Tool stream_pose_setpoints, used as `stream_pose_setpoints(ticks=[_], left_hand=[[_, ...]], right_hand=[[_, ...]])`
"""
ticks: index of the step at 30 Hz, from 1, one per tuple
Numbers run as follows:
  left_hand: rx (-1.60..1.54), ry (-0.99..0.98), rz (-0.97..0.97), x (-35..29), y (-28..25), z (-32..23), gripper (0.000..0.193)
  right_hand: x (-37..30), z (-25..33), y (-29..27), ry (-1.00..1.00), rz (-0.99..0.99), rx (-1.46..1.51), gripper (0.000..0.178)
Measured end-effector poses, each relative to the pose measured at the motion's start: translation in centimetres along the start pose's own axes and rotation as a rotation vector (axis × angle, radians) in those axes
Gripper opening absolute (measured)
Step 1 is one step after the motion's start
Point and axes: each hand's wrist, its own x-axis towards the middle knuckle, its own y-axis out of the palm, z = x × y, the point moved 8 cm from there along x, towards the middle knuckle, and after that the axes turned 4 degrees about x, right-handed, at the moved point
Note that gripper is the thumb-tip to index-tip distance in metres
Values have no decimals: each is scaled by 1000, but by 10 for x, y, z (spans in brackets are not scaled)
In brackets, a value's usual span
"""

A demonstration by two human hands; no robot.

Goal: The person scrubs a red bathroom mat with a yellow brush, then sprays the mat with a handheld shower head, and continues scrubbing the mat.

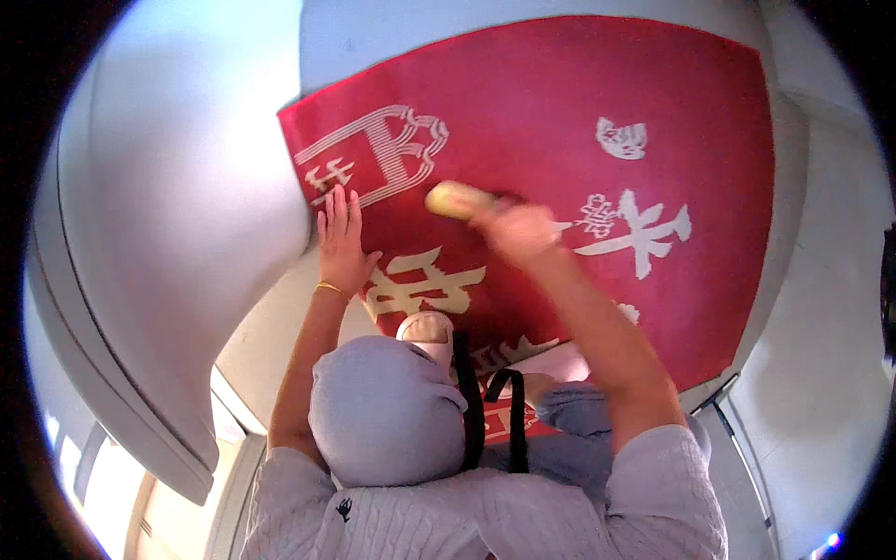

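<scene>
A red mat [532, 121] with pale characters and line patterns is spread on the floor before me. My left hand [343, 245] lies flat on its left side, fingers stretched apart, beside the patterned corner. My right hand [519, 233] is closed round a short tool with a rounded yellow-tan end [455, 200], held over the middle of the mat. Motion smears both hand and tool, and its working side is hidden, so I cannot make out its exact kind. The tool's end points left, toward my left hand.
A big smooth white curved body [177, 187] stands along the mat's left edge. My bent knee in grey cloth [385, 411] and a light shoe [427, 332] are at the near edge, with black straps [471, 401] hanging beside them. Pale floor [821, 280] lies to the right.
</scene>
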Motion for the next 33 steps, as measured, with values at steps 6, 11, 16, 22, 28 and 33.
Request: stream_pose_setpoints(ticks=[6,11,16,22,28,33], left_hand=[[16,-8,146,82,-26,-67,112],[59,79,-38,158,-33,-100,85],[-193,-89,-514,209,-88,-18,55],[-129,-307,-550,254,-101,40,39],[-28,-209,-581,266,-96,51,27],[-306,-137,-464,230,-109,-5,33]], right_hand=[[-96,-221,-85,899,-623,335,43],[-66,-119,-37,670,-557,133,52],[-62,-119,-29,501,-655,71,49],[-62,-119,-31,462,-696,65,50],[-56,-118,-34,474,-574,1,50],[-65,-124,-30,499,-534,15,48]])
